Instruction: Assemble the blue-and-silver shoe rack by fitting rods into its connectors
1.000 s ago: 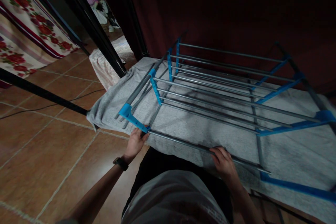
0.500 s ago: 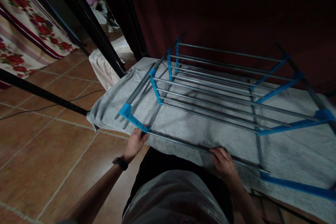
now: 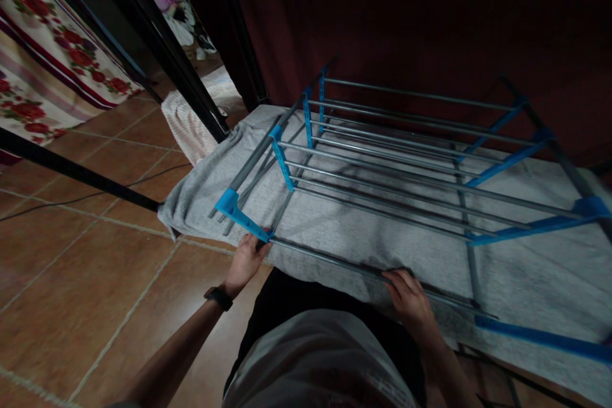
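Observation:
A rack of grey metal tubes (image 3: 377,197) with blue plastic brackets lies across a grey cloth-covered surface. My left hand (image 3: 247,261) is closed around the corner at the lower tip of the near left bracket (image 3: 241,213), partly hiding it. From that corner the nearest tube (image 3: 329,259) runs to the right. My right hand (image 3: 408,296) has its fingers wrapped over this tube, right of its middle. The tube's right end lies just above the near right bracket (image 3: 540,335); whether they are joined I cannot tell.
Loose thin tubes (image 3: 253,182) lie under the rack's left side. Black posts (image 3: 191,86) and a black bar (image 3: 81,169) stand at left, near a flowered curtain (image 3: 71,44). A cable (image 3: 100,191) crosses the tiled floor (image 3: 129,255). Dark red fabric (image 3: 406,25) hangs behind.
The nearest tube's right end has slid slightly to the right, over the blue bracket. Both hands keep nearly the same places.

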Demonstrator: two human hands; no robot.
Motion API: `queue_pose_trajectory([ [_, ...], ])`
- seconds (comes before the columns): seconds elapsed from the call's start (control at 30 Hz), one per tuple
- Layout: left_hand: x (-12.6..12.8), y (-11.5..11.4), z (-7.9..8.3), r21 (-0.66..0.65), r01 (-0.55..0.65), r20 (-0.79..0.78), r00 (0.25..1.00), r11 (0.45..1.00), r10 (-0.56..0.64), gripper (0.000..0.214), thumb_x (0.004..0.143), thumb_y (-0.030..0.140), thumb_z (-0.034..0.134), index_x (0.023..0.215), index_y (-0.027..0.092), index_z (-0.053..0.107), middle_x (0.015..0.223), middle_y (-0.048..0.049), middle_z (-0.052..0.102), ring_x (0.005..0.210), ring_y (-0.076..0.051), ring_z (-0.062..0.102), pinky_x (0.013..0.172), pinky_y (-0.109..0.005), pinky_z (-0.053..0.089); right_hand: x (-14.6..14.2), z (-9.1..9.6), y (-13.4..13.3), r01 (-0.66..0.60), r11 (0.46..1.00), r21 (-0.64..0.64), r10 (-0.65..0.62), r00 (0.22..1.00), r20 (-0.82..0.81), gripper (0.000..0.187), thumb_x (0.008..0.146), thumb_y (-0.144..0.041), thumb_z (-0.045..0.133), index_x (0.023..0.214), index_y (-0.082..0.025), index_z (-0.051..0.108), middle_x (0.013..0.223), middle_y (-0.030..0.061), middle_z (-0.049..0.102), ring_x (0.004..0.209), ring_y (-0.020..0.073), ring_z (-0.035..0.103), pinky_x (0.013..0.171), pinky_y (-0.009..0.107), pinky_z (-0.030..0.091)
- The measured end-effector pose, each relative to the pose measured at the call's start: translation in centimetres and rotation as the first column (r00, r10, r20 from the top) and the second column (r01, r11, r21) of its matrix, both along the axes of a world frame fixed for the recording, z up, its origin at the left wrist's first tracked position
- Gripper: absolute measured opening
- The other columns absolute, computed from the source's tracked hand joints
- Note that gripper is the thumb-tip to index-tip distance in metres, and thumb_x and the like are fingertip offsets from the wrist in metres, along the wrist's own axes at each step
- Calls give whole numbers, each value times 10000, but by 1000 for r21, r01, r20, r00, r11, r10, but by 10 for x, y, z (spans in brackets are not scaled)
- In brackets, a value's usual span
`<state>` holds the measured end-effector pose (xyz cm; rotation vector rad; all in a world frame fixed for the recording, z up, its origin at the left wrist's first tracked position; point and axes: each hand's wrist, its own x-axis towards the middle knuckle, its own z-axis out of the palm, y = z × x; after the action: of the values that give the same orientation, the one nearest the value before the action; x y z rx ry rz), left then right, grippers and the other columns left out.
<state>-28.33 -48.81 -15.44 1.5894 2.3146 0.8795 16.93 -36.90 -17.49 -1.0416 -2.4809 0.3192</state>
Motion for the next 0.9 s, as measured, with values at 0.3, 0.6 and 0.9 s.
queue_pose_trajectory([
  [0.3, -2, 0, -1, -13, 1, 2, 1000, 1000, -1, 341, 901, 353, 561, 1193, 201, 652, 1181, -111, 692, 1161, -296, 614, 1040, -504, 501, 0, 0, 1, -7, 1000, -3, 7, 1000, -16, 313, 997, -291, 435, 1186, -227, 676, 1068, 87, 694, 986, 226, 660, 887, 392, 523],
  [0.6, -7, 2, -4, -16, 13, 15, 1000, 1000, -13, 346, 901, 344, 553, 1189, 183, 658, 1178, -121, 694, 1162, -302, 612, 1043, -518, 495, 0, 4, -1, -19, 1000, -7, 19, 1000, -8, 298, 1010, -307, 441, 1179, -231, 674, 1095, 80, 699, 1004, 219, 657, 900, 390, 517],
  [0.9, -6, 2, -1, -7, 17, 31, 999, 1000, -17, 356, 906, 351, 554, 1201, 177, 653, 1190, -127, 687, 1162, -295, 616, 1046, -508, 497, -2, 9, 0, 2, 1000, 1, -2, 999, 49, 312, 1022, -314, 427, 1188, -217, 673, 1090, 81, 699, 992, 220, 659, 908, 384, 491],
])
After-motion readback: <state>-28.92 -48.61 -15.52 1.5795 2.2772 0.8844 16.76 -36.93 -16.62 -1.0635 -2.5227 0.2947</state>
